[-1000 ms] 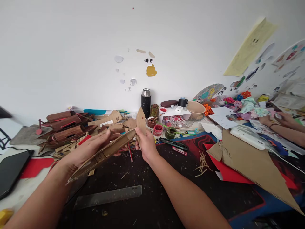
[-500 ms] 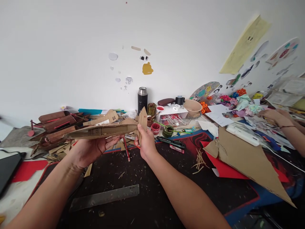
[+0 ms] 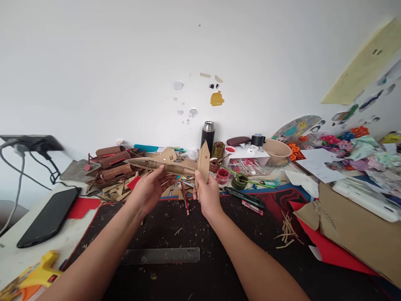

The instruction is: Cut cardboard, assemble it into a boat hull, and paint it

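A long, narrow cardboard piece (image 3: 175, 168) with a pointed crosspiece (image 3: 203, 159) at its right end is held above the dark mat. My left hand (image 3: 150, 190) grips the long part near its middle, thumb on the near edge and the other fingers beneath. My right hand (image 3: 207, 193) is closed round the lower part of the crosspiece, where it meets the long part. Just below and between the hands, a red pencil (image 3: 184, 198) lies on the mat. A clear ruler (image 3: 163, 255) lies nearer to me.
Brown cardboard rolls (image 3: 114, 161) and scraps are piled at the back left. Paint jars (image 3: 222, 176) and a black flask (image 3: 208, 133) stand behind. A yellow glue gun (image 3: 42, 271) lies front left, a phone (image 3: 50, 217) behind it. Large cardboard (image 3: 354, 225) covers the right.
The view has turned left, bringing the phone and glue gun in. My left hand has shifted from supporting the long part underneath to gripping its edge with the thumb on top.
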`<state>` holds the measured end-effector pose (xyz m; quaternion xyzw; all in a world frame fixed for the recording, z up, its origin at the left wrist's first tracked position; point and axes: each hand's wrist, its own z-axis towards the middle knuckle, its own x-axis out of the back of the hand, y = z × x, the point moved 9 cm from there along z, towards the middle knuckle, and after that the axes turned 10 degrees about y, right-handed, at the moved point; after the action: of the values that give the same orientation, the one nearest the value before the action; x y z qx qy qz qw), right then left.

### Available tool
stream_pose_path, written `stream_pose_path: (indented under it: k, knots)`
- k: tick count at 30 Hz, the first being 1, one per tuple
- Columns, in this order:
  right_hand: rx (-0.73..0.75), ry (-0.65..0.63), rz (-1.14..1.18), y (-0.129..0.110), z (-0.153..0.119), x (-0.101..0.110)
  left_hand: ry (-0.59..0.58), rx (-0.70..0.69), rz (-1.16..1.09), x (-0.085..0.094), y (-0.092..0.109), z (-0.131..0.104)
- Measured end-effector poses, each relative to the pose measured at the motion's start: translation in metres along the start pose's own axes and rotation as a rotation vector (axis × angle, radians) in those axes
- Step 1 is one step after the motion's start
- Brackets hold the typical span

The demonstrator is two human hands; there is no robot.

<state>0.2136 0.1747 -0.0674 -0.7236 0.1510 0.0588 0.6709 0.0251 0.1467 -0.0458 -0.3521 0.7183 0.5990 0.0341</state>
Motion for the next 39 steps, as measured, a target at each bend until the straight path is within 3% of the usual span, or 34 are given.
stream_pose_path:
  k: [5,12,17,22,30,39]
  knots:
    - [0.029,-0.089,-0.052,-0.001,-0.011,-0.009,0.098,-0.222,0.05,0.012,0.02,0.004]
    - [0.007,-0.16,-0.046,-0.004,-0.016,-0.015,0.24,-0.36,0.248,0.031,0.036,0.008]
    - [0.006,-0.185,-0.075,-0.005,-0.019,-0.016,0.14,-0.412,0.502,0.023,0.035,0.007]
    - [0.004,-0.364,-0.182,0.001,-0.033,-0.031,-0.024,-0.454,0.661,0.004,0.03,-0.001]
    - [-0.045,-0.429,-0.277,0.012,-0.035,-0.036,-0.129,-0.463,0.638,-0.011,0.03,-0.015]
    - [-0.042,-0.428,-0.305,0.014,-0.031,-0.035,-0.134,-0.421,0.617,-0.009,0.025,-0.013]
